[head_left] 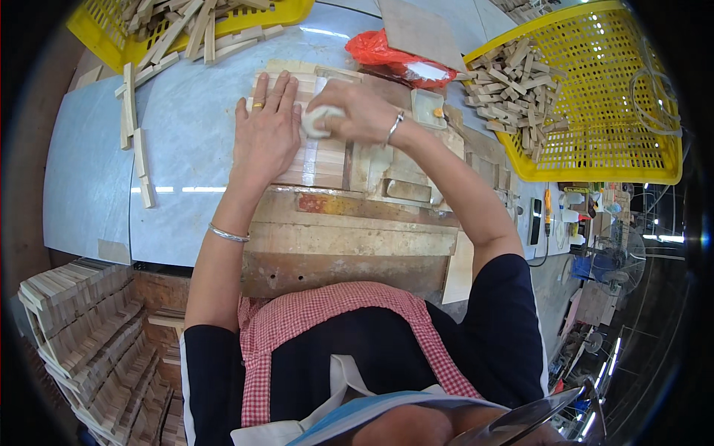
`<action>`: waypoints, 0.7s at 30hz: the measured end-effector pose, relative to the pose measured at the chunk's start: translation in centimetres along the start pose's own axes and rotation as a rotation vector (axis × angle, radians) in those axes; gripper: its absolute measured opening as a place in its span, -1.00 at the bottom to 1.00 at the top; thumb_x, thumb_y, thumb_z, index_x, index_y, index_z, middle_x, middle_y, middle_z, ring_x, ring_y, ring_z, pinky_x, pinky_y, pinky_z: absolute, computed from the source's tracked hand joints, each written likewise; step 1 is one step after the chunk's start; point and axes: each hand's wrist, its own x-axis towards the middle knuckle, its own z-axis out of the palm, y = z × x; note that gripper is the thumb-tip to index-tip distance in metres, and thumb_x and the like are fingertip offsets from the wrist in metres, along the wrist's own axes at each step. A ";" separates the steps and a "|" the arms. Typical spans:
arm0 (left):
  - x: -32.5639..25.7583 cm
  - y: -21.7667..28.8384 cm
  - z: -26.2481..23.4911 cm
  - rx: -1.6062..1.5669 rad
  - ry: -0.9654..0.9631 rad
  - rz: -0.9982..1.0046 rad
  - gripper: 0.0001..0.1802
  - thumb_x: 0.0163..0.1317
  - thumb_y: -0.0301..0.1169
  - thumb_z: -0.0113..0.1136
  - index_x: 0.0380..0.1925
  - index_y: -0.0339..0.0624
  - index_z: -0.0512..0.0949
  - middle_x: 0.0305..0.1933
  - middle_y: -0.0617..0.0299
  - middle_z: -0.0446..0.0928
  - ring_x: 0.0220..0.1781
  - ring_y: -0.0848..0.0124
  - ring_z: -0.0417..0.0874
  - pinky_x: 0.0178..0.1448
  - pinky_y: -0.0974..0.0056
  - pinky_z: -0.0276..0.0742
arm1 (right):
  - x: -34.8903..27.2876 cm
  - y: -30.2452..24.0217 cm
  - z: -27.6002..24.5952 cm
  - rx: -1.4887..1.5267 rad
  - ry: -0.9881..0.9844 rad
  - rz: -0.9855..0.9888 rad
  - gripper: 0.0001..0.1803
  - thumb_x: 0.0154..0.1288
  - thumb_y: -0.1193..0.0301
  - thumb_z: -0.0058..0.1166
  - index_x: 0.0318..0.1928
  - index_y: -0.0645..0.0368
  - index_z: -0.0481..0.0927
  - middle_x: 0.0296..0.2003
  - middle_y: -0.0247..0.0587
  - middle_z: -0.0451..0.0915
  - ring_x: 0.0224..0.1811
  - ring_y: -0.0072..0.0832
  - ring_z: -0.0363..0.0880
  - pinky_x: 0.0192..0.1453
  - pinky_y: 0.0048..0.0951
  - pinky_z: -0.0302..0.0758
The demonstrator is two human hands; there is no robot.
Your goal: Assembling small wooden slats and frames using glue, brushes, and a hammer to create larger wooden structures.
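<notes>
Side by side on the work table lie several pale wooden strips [327,165], forming a flat panel inside a wooden jig [349,234]. A shiny clear band runs across part of them. My left hand [269,130] rests flat on the strips with its fingers stretched out. Just right of it, my right hand [358,111] is closed round a white cloth [321,121] pressed to the strips. Part of the panel is hidden under both hands. A small square tray [428,108] stands to the right of my right wrist.
Yellow plastic baskets of wooden pieces stand at far left [104,37] and far right [610,126]. A red plastic bag [372,50] lies beyond the jig, partly under a board [422,33]. Loose sticks [141,160] line the table's left. Stacked wooden pieces [89,320] stand at lower left.
</notes>
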 end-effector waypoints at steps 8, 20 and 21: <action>0.3 -0.2 0.6 -0.025 0.060 0.012 -0.50 0.42 -0.21 -0.27 0.29 -0.14 0.28 0.41 0.24 0.21 0.47 0.17 0.12 0.37 -0.17 0.13 | -5.5 -5.1 1.8 0.103 -0.193 -0.120 -0.70 0.11 0.34 0.19 -0.10 0.07 0.60 -0.24 -0.18 0.51 -0.22 -0.21 0.56 -0.13 -0.24 0.48; 0.0 -0.1 0.8 0.027 0.066 -0.005 -0.52 0.45 -0.19 -0.31 0.30 -0.07 0.26 0.42 0.29 0.20 0.48 0.21 0.11 0.37 -0.16 0.15 | -10.8 -9.1 7.8 -0.028 0.345 -0.047 -0.63 0.07 0.30 0.28 -0.11 0.14 0.54 -0.33 -0.22 0.41 -0.52 -0.38 0.52 -0.53 -0.43 0.45; 0.0 0.0 0.7 0.024 0.064 -0.008 -0.52 0.45 -0.19 -0.31 0.30 -0.07 0.26 0.42 0.29 0.20 0.48 0.21 0.11 0.37 -0.16 0.15 | -10.6 -9.2 8.5 -0.106 0.412 -0.047 -0.63 0.07 0.28 0.28 -0.16 0.18 0.52 -0.37 -0.23 0.38 -0.62 -0.44 0.47 -0.61 -0.45 0.40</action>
